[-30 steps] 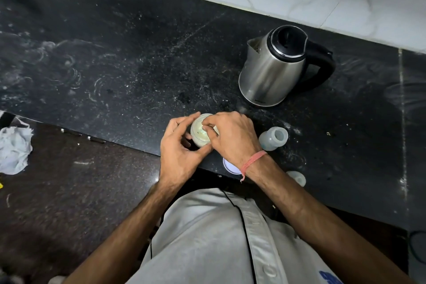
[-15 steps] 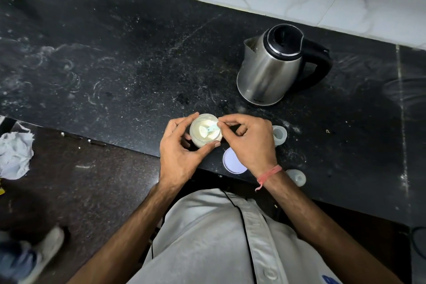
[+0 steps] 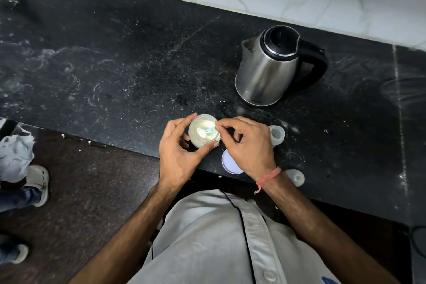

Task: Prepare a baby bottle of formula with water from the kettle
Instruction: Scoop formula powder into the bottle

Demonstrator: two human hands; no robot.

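Pale formula jar (image 3: 204, 132), before the kettle (image 3: 269, 67), is gripped by the left hand (image 3: 182, 152) while the right hand (image 3: 246, 143) pinches the scoop (image 3: 208, 131); powder transfer and water apparently remain.

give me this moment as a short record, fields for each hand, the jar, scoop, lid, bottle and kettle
left hand: holds the formula jar
right hand: pinches the scoop handle
formula jar: open, pale powder inside, on the black counter
scoop: bowl down in the powder
lid: off, lying at the counter edge
bottle: open, right of the jar
kettle: upright behind, untouched
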